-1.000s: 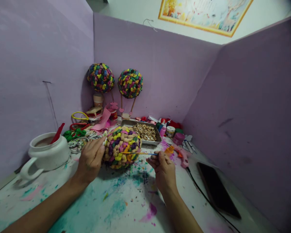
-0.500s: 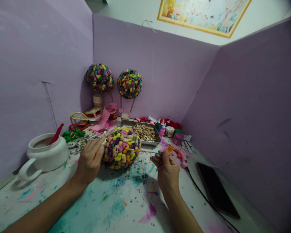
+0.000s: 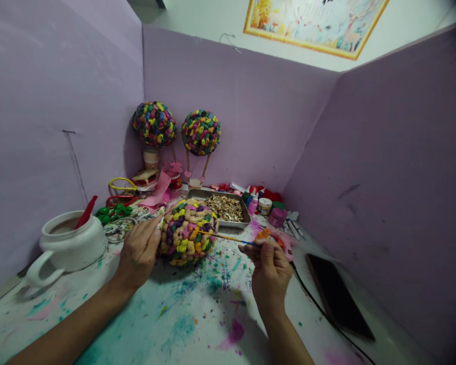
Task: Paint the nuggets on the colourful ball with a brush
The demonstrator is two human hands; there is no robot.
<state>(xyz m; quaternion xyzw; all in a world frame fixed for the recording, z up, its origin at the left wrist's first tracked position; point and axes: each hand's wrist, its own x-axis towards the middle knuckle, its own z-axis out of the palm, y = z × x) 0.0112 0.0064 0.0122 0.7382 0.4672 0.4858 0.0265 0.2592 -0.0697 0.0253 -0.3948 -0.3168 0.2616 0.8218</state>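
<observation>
A ball covered in painted, shell-like pieces (image 3: 186,230), some yellow, pink, purple and green and others bare tan, rests on the table. My left hand (image 3: 140,243) is closed against its left side, steadying it; some fingers are hidden behind the ball. In my right hand (image 3: 269,263) a thin paintbrush (image 3: 228,238) is pinched, pointing left. Its orange-coated tip touches the ball's front beside an orange piece. Just beyond my right hand lies a small orange container (image 3: 264,233).
Behind the ball, a metal tray (image 3: 247,215) holds shell pieces. A white mug (image 3: 74,243) stands left. At right lie a pink glue gun (image 3: 288,248) with its cord and a dark phone (image 3: 340,296). Paint jars (image 3: 277,217) and two finished-looking balls (image 3: 201,132) stand farther back.
My right hand has shifted slightly right and down and its grip has turned a little. The brush tip stays near the same orange area. The view has moved slightly.
</observation>
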